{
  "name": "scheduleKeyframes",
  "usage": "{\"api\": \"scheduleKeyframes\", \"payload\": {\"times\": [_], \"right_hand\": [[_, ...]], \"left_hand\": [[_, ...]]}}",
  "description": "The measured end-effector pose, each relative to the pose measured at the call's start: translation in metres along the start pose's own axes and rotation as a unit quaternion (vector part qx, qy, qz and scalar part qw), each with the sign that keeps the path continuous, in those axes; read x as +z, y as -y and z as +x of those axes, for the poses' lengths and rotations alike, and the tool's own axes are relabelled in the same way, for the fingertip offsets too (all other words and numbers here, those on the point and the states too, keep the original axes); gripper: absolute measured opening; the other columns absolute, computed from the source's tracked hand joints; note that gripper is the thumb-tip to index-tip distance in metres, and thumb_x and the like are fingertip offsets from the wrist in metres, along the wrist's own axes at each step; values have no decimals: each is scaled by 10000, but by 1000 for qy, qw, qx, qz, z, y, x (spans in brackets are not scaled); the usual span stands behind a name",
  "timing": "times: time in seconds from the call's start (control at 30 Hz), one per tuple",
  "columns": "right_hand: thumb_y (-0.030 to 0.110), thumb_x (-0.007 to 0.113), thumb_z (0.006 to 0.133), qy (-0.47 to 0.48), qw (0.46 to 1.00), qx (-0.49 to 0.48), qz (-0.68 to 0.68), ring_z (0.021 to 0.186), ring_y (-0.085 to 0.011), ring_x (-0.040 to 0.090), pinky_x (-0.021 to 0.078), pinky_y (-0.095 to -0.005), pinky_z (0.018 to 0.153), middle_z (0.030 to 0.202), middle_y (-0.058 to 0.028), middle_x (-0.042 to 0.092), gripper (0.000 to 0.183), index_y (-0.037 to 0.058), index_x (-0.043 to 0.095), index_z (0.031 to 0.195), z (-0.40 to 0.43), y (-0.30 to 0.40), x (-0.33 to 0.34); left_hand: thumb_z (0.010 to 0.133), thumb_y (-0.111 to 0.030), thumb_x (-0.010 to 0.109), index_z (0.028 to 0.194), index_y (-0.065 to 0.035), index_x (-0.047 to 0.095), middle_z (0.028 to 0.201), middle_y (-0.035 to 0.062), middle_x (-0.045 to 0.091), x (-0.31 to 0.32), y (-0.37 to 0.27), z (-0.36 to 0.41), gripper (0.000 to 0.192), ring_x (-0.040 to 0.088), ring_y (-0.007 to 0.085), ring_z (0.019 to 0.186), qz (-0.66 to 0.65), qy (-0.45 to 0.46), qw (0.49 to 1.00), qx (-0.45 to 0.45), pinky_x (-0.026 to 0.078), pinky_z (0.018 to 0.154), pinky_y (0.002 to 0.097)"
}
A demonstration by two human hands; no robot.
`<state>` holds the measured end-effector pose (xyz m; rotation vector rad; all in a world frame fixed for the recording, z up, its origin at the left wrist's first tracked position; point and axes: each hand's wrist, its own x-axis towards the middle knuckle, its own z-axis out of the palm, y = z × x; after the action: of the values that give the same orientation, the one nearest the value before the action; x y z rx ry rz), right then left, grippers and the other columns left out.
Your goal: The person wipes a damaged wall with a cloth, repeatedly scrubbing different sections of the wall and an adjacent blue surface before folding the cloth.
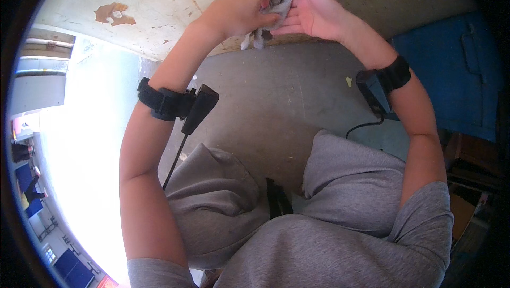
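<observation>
Both my hands are at the top of the view, over a worn, pale surface with chipped paint. My left hand (243,11) is closed around a bunched grey-white cloth (281,5), its thumb and fingers pressing on the cloth's left side. Loose ends of the cloth hang down below that hand. On the other side, my right hand (312,15) has its palm turned up and its fingers loosely extended, the fingertips at the cloth's right edge. Whether those fingers grip it is hard to tell. Each forearm bears a black strap with a dark device and a cable.
The pale surface (151,5) spans the top of the view, with a brown chipped patch at left. Grey floor (263,89) lies below it. A blue metal cabinet (442,73) stands at right. My knees in grey clothing are below. Bright light and distant blue panels show at left.
</observation>
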<state>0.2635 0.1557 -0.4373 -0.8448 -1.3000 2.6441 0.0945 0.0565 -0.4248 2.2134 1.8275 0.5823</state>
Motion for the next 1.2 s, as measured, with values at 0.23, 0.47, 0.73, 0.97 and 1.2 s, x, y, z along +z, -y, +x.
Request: {"api": "scheduleKeyframes", "payload": {"times": [0.23,0.47,0.73,0.97,1.2], "right_hand": [[346,384,896,-61,988,40,137,1159,-335,443,317,-515,1016,1253,-225,423,516,-16,359,1264,-13,-25,22],[179,426,891,-168,891,-281,-316,975,-205,568,461,-350,870,1099,-112,555,300,55,514,1150,-72,25,56],[150,455,833,-325,283,-542,-721,1095,-249,467,303,-403,974,1185,-111,502,368,92,524,1190,-53,48,38],[216,535,785,-230,202,-494,-814,1101,-171,464,236,-348,1036,1151,22,522,509,199,459,1289,15,-3,13],[171,444,853,-31,330,-403,-853,1194,-172,414,242,-400,1077,1282,7,461,450,177,431,1303,60,-83,-41]], "left_hand": [[755,-171,688,816,-29,546,735,29,584,-11,-8,-1,210,535,115,666,-181,84,978,54,456,628,272],[783,-226,604,1073,-132,606,1120,131,571,-112,-12,-6,304,524,213,1048,77,-262,943,189,384,907,400],[859,-267,475,1342,-147,370,1436,184,192,-119,48,29,508,158,364,1332,463,-582,642,185,90,1067,524],[873,-310,442,1356,-156,364,1440,184,198,-119,53,30,512,179,353,1332,503,-569,626,176,93,1069,514],[838,-208,453,1359,-132,347,1446,179,172,-119,60,15,537,149,332,1343,423,-571,671,211,60,1073,532]]}}
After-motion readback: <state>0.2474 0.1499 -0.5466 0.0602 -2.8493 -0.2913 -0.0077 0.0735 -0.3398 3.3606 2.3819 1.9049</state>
